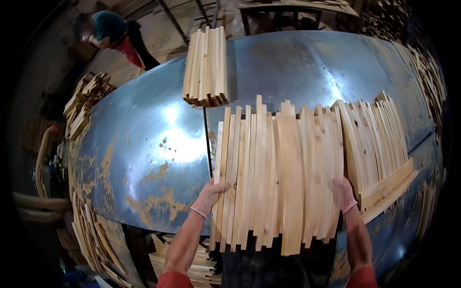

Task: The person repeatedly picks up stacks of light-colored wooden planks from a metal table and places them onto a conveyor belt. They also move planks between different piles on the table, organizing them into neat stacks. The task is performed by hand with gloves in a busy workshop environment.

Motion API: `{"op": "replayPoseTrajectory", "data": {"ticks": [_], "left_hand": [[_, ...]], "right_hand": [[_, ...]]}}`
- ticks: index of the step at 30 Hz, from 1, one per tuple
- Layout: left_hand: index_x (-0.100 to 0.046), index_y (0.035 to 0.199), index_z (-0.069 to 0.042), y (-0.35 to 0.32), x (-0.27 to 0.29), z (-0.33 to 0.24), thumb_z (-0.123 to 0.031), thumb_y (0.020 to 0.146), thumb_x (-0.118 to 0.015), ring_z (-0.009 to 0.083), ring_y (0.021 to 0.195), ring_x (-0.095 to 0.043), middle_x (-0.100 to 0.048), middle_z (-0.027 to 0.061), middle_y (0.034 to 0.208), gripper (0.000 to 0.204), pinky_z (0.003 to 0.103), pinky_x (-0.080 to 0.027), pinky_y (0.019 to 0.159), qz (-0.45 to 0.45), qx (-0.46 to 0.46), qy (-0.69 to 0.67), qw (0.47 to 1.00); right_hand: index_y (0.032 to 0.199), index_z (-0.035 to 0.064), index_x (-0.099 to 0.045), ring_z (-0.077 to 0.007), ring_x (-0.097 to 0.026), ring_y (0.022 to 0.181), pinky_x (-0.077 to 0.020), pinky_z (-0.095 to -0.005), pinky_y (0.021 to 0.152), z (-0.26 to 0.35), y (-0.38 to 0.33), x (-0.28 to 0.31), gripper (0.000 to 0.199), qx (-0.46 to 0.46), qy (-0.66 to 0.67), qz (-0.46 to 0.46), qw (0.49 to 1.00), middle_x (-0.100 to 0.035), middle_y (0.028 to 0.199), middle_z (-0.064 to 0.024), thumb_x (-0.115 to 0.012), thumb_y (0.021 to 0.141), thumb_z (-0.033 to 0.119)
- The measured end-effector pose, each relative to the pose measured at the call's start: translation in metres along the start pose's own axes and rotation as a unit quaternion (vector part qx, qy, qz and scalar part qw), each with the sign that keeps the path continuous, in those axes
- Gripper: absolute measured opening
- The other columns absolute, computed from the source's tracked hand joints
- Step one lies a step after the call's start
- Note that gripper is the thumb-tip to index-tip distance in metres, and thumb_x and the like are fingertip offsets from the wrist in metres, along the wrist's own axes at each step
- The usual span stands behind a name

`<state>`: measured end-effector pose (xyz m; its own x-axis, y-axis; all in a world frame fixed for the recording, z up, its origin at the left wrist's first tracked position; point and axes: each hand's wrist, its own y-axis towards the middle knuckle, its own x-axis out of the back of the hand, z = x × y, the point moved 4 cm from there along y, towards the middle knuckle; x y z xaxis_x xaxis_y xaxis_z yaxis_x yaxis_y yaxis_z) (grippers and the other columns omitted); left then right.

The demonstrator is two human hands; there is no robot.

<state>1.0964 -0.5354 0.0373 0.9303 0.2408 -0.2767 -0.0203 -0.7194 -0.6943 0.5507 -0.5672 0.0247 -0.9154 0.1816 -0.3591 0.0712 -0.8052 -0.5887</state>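
Observation:
A wide row of pale wooden slats (273, 177) stands on edge, side by side, near the front of a metal-topped table. Their ends are uneven, and several jut past the table's near edge. My left hand (208, 196), in a light knit glove, presses against the row's left side, its thumb lying over the top. At the right side my gloved right hand (344, 193) grips the outer slat, with part of its fingers hidden behind the wood. Between them the two hands squeeze the whole row.
Farther back lies a smaller stack of slats (206, 67). To the right, more slats (377, 139) lean beside a crosswise board (389, 185). Sawdust marks the metal tabletop (144, 144). A person (115, 36) bends at the far left, near a wood pile (86, 103).

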Motion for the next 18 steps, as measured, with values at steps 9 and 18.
{"op": "replayPoseTrajectory", "data": {"ticks": [9,18], "left_hand": [[-0.056,0.147,0.002,-0.134,-0.005,0.081,-0.027,0.09,-0.078,0.0174,0.105,-0.067,-0.068,0.0073,0.119,0.068,0.034,-0.057,0.097,-0.015,0.048,-0.027,0.998],[-0.059,0.144,-0.001,-0.306,0.004,0.152,-0.023,0.096,-0.074,0.0099,0.078,-0.052,-0.059,-0.0021,0.085,0.055,0.028,-0.047,0.076,-0.134,-0.072,-0.095,0.984]], "right_hand": [[0.134,-0.0018,-0.065,-0.0149,-0.067,0.095,-0.054,-0.0305,0.085,-0.027,-0.058,0.029,0.054,-0.058,-0.066,0.031,0.996,-0.072,0.112,-0.0023,-0.076,0.086,0.019],[0.137,-0.0072,-0.06,-0.0109,-0.058,0.073,-0.0482,-0.0307,0.069,-0.008,-0.1,-0.035,0.063,-0.105,-0.105,0.158,0.976,-0.066,0.089,0.0019,-0.074,0.078,0.012]]}}
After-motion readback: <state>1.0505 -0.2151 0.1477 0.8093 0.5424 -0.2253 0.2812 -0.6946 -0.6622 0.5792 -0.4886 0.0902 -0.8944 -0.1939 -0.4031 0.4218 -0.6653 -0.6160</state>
